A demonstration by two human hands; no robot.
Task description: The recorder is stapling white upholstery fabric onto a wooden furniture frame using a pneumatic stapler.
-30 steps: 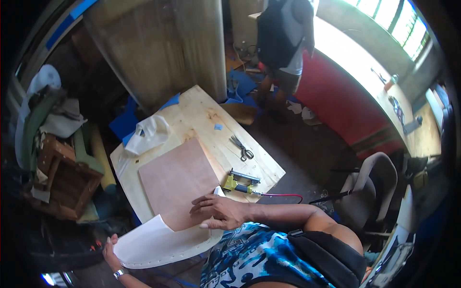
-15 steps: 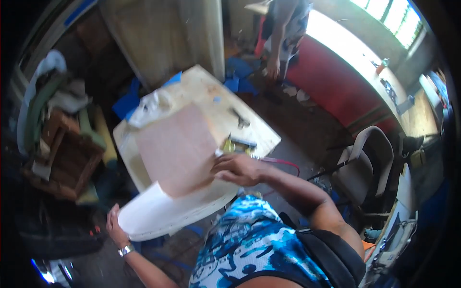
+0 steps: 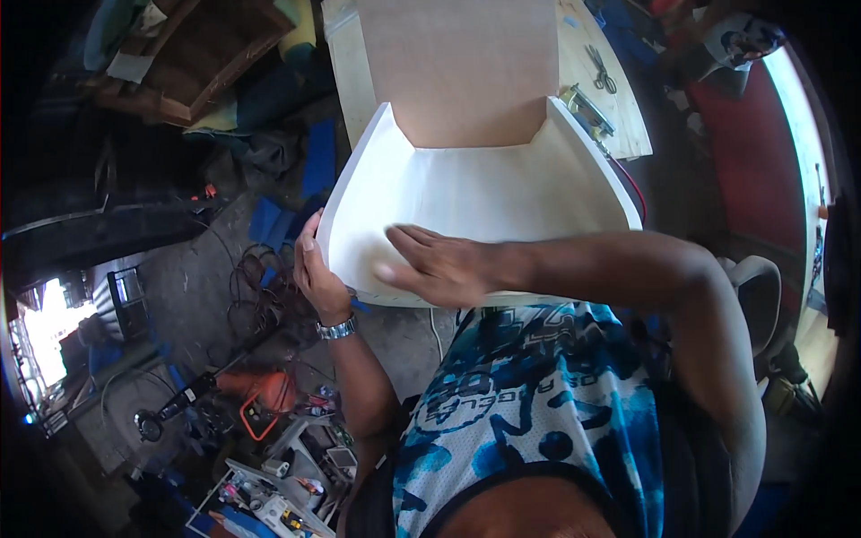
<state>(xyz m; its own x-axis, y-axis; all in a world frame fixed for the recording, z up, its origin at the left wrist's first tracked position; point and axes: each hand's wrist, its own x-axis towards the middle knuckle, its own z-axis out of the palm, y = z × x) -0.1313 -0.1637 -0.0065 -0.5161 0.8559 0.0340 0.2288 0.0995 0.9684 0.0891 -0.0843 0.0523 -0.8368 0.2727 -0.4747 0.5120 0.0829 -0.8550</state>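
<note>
A white, curved, seat-shaped piece (image 3: 484,197) with raised side walls lies in front of me, its rounded edge close to my body. A flat brown panel (image 3: 462,72) stretches from its far side over the table. My left hand (image 3: 320,273) is closed around the piece's left edge, fingers outside the wall. Over the near left of the white surface, my right hand (image 3: 439,264) is open and flat, slightly blurred; whether the palm touches I cannot tell. Beyond the right wall lie a staple gun (image 3: 587,112) with a red hose and a pair of scissors (image 3: 603,72).
The pale wooden table (image 3: 628,117) carries the panel and tools. A brown wooden frame (image 3: 202,72) lies at the far left. Cables (image 3: 256,287) and blue scraps are on the floor. A grey chair (image 3: 758,300) stands to my right, and another person (image 3: 740,40) at the far right.
The view has swung toward the near left. My right hand has moved from beside the staple gun onto the white piece's near left. My left hand still grips its edge.
</note>
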